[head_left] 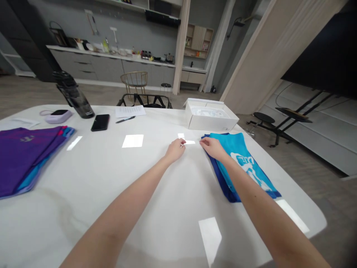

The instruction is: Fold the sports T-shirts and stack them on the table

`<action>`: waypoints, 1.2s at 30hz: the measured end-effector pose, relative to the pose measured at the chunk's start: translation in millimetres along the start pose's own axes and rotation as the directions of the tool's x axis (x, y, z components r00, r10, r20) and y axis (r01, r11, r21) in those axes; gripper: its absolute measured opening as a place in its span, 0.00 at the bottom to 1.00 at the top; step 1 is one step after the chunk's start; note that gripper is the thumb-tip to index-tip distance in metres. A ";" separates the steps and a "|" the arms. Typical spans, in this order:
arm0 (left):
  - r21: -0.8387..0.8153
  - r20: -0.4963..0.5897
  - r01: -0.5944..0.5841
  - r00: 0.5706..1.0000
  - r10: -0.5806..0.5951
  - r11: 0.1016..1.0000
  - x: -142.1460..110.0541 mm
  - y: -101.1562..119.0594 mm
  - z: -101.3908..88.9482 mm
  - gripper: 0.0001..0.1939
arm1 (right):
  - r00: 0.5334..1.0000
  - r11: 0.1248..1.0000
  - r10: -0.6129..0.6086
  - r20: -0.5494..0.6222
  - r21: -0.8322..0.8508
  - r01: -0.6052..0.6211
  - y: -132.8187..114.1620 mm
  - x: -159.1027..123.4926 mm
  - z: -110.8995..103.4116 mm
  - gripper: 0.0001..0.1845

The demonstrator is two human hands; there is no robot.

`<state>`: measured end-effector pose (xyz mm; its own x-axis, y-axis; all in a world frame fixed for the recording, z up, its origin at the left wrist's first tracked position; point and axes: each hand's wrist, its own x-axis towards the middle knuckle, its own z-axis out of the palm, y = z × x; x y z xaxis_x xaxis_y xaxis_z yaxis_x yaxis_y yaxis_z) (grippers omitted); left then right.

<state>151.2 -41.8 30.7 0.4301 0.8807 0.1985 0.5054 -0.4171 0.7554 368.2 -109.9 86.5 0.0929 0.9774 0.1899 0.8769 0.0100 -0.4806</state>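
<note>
My left hand is just above the white table, left of the folded clothes, with its fingers curled in and the tips close together. Whether something small or clear sits between them I cannot make out. My right hand is over the upper left corner of a folded bright blue garment with a white print. Its thumb and fingers are pinched together, the tips reaching slightly past the cloth's left edge; what they hold, if anything, is hidden. Darker blue cloth shows under the bright blue one.
An open white box stands behind the blue clothes. Folded purple clothes lie at the left. Along the back left are a dark bottle, a phone, a lilac device, a pen and paper.
</note>
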 end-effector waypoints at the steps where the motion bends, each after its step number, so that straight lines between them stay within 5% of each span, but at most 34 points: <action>1: 0.009 -0.014 0.009 1.000 -0.008 1.000 -7.3 -7.9 -13.0 0.12 | 0.998 0.998 -0.032 0.053 0.048 0.029 -22.2 0.2 14.0 0.10; 9: 0.364 -0.150 -0.006 0.987 0.065 0.931 -96.0 -96.8 -147.4 0.14 | 0.935 0.924 -0.265 0.235 0.339 0.176 -191.7 0.3 143.3 0.09; 13: 0.516 -0.286 0.133 0.958 0.024 0.846 -136.9 -150.6 -235.3 0.14 | 0.877 0.884 -0.370 0.307 0.407 0.231 -269.4 -5.4 200.3 0.10; 18: 0.573 -0.551 0.479 0.826 -0.120 0.665 -173.1 -217.6 -347.6 0.16 | 0.826 0.862 -0.432 0.362 0.436 0.260 -349.9 -7.7 256.5 0.09; 22: 0.504 -0.672 0.688 0.692 -0.263 0.523 -196.6 -262.3 -409.6 0.20 | 0.822 0.861 -0.448 0.353 0.419 0.289 -395.6 -7.3 288.4 0.10; 25: 0.393 -0.704 0.777 0.598 -0.383 0.491 -208.0 -284.6 -432.2 0.22 | 0.832 0.866 -0.465 0.303 0.351 0.356 -413.0 -9.8 302.6 0.09; 28: 0.320 -0.709 0.804 0.554 -0.436 0.501 -211.3 -295.3 -439.0 0.18 | 0.843 0.859 -0.474 0.254 0.341 0.381 -414.7 -10.7 310.4 0.12; 36: 0.266 -0.819 0.807 0.477 -0.317 0.527 -207.0 -283.6 -426.1 0.10 | 0.886 0.723 -0.383 0.260 0.682 0.113 -385.7 -11.1 290.7 0.16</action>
<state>-399.9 -10.2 41.4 -0.5682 0.7367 0.3667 0.8124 0.4311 0.3926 -108.1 -63.2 20.9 -0.3767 0.9172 0.1297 0.3228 0.2612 -0.9097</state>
